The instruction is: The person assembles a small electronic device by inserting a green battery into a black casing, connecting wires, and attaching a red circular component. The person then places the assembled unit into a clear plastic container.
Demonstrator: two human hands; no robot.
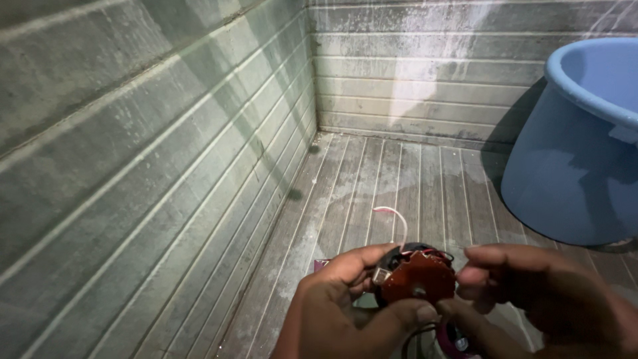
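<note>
Head view: one small round component point(417, 278), reddish-brown disc face with a pale hub at the centre, is being held low in frame, right of centre, just above the floor point(372, 186). Two hands are being counted, both the person's own. The left hand point(339, 299) is being wrapped around the component's left side, thumb pressed on the lower rim, fingers point(362, 256) closed over the top left edge. The right hand point(531, 286) is being held at the component's right edge, fingers point(482, 256) pinched together against the rim; the exact contact point is being hidden by the fingertips. Wires: one white wire point(393, 216) is being seen looping up behind the component, and thin red wires point(432, 252) are showing at its top; their count cannot be told. One magenta object point(446, 340) is being partly hidden below the hands; its kind cannot be told. One light blue plastic tub point(578, 139) is standing on the floor at the right, well apart from the hands. Two grooved, stained walls point(146, 166) are meeting in the corner behind.
</note>
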